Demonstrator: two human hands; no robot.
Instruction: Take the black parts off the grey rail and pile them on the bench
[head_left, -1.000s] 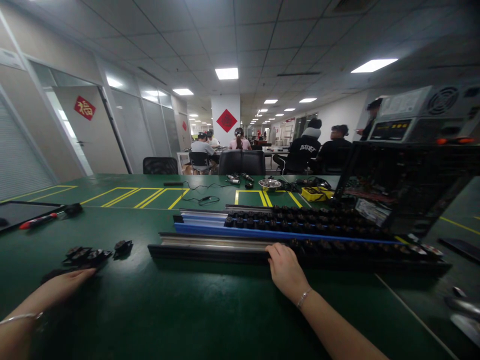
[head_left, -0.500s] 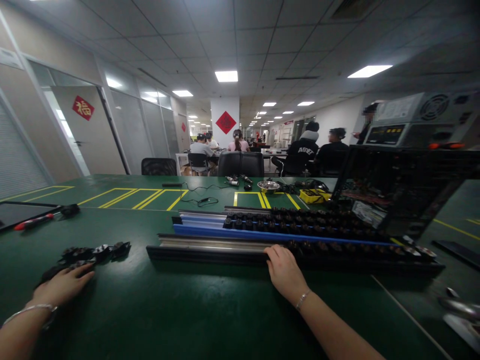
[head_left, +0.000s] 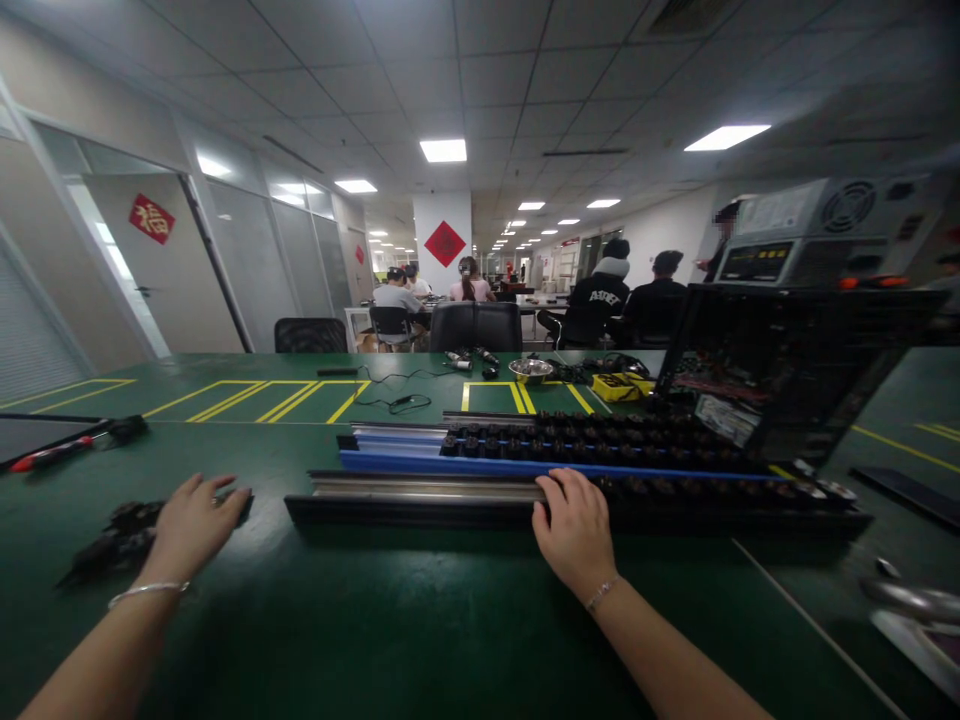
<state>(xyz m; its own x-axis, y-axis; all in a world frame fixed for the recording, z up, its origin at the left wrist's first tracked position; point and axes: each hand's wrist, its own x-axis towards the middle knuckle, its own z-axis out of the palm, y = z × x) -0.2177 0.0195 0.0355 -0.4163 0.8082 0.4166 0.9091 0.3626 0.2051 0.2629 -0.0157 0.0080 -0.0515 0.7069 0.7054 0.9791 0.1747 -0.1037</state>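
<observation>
My right hand curls its fingers over the black rail, well in from the bench's far edge; a light, steady touch suits it. My left hand covers dark parts toward the left edge; I can't tell whether either grips.

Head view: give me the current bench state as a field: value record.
left hand: over black parts; grip unclear
right hand: fingers on near black rail
blue rail: behind the black rail, carrying rows of small black pieces
right side: open computer case
far side: metal bowl
surface: green table, yellow tape markings
</observation>
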